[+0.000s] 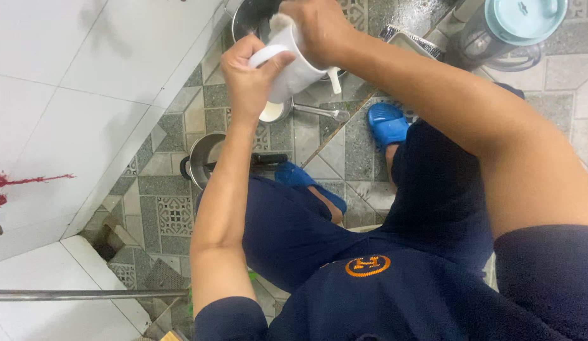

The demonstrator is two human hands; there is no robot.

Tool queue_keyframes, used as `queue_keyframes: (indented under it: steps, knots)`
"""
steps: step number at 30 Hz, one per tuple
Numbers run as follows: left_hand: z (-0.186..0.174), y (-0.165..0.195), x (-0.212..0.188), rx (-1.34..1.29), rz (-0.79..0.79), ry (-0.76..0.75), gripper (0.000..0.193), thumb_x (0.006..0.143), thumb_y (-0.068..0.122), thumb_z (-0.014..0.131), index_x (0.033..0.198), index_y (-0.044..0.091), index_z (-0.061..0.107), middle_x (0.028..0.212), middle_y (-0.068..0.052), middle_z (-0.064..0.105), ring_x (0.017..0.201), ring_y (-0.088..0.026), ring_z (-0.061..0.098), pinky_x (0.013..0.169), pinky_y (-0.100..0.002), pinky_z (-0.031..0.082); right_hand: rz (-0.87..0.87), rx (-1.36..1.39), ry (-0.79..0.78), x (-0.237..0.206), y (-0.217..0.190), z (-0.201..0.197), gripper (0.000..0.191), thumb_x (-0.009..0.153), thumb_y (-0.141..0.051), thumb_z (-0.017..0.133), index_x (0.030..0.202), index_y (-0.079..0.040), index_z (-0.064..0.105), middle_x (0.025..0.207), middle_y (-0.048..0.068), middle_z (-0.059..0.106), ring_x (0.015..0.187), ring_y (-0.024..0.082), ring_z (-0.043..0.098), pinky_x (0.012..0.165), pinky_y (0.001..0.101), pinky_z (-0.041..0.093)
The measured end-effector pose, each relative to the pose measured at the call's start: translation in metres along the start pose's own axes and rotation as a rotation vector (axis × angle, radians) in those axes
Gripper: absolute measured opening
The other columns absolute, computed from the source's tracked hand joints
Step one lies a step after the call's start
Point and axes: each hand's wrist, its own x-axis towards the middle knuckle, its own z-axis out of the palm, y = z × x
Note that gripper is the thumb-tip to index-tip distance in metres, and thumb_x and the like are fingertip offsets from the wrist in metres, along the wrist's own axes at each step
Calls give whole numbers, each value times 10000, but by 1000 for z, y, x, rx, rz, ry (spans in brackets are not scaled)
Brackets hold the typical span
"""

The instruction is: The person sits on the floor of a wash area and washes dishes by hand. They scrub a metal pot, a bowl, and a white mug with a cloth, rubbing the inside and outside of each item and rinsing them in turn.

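My left hand (248, 74) grips a white plastic jug (292, 68) by its side and handle, holding it tilted above the floor. My right hand (318, 24) is pushed into the jug's mouth at the top; what its fingers hold is hidden. Below the jug sits a small steel ladle-like pan (276, 112) with a long handle (319, 113) pointing right. I am squatting, with blue sandals (387, 124) on my feet.
A steel pot (205, 158) with black handles stands on the patterned tile floor near my left knee. A large dark basin (246, 16) is behind the jug. A blender with a pale green lid (518, 22) stands at the top right. White tiled wall (72, 95) fills the left.
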Motion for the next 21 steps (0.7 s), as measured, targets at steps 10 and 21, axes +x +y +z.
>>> queue_keyframes:
  steps: [10, 21]
  knots:
    - [20, 31, -15, 575, 582, -129, 415, 835, 415, 881, 788, 84, 635, 733, -81, 604, 657, -297, 613, 609, -411, 468, 371, 457, -33, -2, 8, 43, 173, 921, -138, 710, 1049, -27, 745, 996, 152, 756, 890, 334, 719, 778, 426, 586]
    - [-31, -25, 3, 234, 80, -18, 371, 952, 290, 816, 746, 53, 618, 663, -24, 566, 605, -171, 483, 562, -334, 386, 511, 223, 63, 11, -9, -5, 397, 830, -317, 889, 1028, 3, 762, 908, 176, 761, 801, 282, 759, 713, 394, 602]
